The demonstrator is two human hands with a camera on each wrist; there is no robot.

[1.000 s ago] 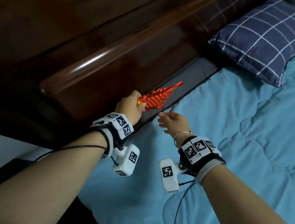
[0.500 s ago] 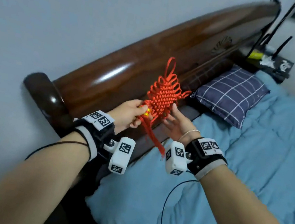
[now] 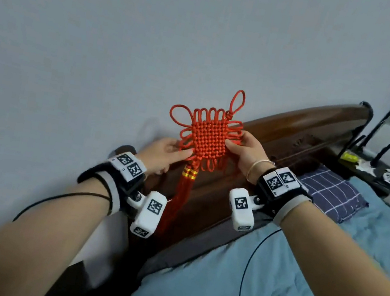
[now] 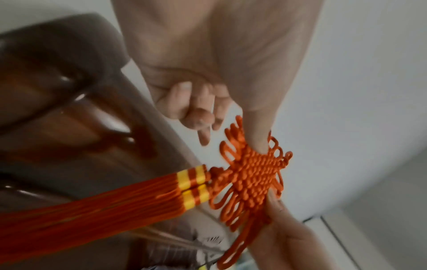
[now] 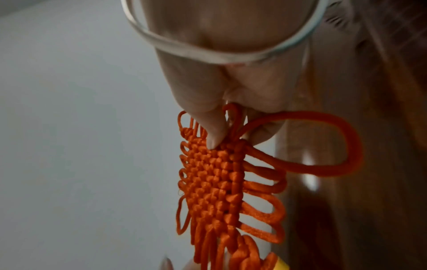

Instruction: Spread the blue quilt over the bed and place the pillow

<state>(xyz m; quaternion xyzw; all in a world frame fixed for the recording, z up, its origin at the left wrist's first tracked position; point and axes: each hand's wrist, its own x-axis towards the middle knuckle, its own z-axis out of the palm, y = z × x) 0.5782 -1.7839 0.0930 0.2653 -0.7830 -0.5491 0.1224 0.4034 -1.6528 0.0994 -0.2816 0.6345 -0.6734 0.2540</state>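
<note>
While both hands are raised in front of the pale wall (image 3: 105, 27), a red knot ornament (image 3: 207, 137) is held up between them above the dark wooden headboard (image 3: 296, 129). The left hand (image 3: 164, 153) pinches the woven square at its lower left edge, thumb pressed on the weave; the left wrist view shows that thumb on the knot and the other fingers (image 4: 196, 107) curled loosely behind. The right hand (image 3: 248, 152) pinches the right edge, and the right wrist view shows its thumb tip and a finger clamped on the corner of the weave beside a large loop (image 5: 323, 144). A thin bangle (image 3: 258, 165) circles the right wrist.

From the bottom of the knot hangs a red tassel (image 3: 183, 198) bound with yellow bands (image 3: 190, 173), dropping in front of the headboard and behind the left wrist camera.

Below, the blue quilt (image 3: 267, 291) lies spread across the bed, reaching up to the headboard, with soft wrinkles on its surface. The pillow (image 3: 331, 195), dark blue with a white grid, lies at the head of the bed on the quilt, to the right of the right wrist. Beyond it, a dark bedside stand (image 3: 372, 171) carries small items too unclear to name.
</note>
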